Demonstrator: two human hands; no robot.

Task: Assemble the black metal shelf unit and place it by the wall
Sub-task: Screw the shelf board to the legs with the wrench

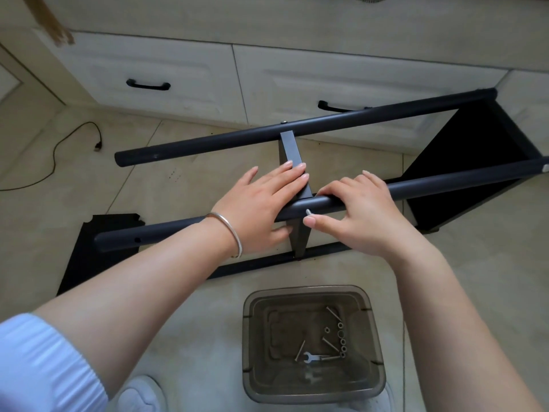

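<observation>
A clear plastic bin (312, 295) of bolts, nuts and a small wrench (312, 357) sits on the tiled floor near the person; a loose black panel (89, 248) lies left, a cable (59, 150) beyond. The shelf frame (267, 135) lies on its side before white drawers (178, 72). Left hand (261, 209) (bangled wrist) presses the crossbar (291, 150) with flat, straight fingers. Right hand (356, 209) curls over the near pole (445, 181), thumb at a bolt (309, 213).

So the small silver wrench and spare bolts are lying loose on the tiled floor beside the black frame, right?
Not quite. The head view shows the small silver wrench and spare silver bolts lying inside the translucent grey plastic bin, not loose on the tiled floor. The bin stands beside the black metal frame.
</observation>
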